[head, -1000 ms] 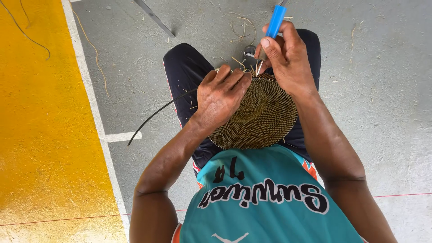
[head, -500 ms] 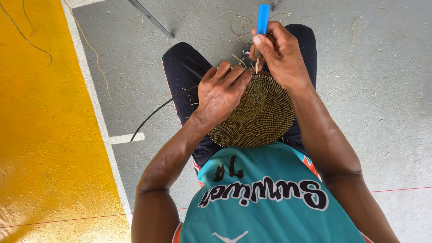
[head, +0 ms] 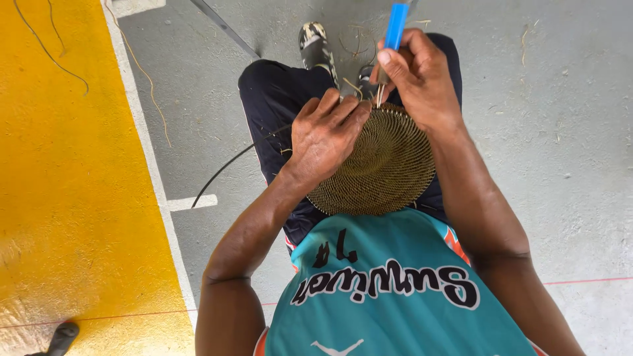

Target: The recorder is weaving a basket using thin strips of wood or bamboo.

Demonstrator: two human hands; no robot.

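A round, flat woven disc (head: 386,168) of fine golden-brown fibre rests on my lap against dark trousers. My left hand (head: 326,135) presses on the disc's left upper part, fingers curled over its far rim. My right hand (head: 419,76) grips a tool with a blue handle (head: 396,25), its thin metal point touching the disc's far edge next to my left fingertips. A long dark strand (head: 227,165) trails from under my left hand out to the left over the floor.
Grey concrete floor surrounds me, with a yellow painted area (head: 59,184) and a white line (head: 142,151) at the left. A patterned shoe (head: 315,45) sits beyond my knees. Loose fibre scraps (head: 359,43) lie beside it. A metal bar (head: 224,28) crosses the top.
My right hand with the blue tool shifted slightly left along the disc's far rim. The left hand stays pressed on the disc.
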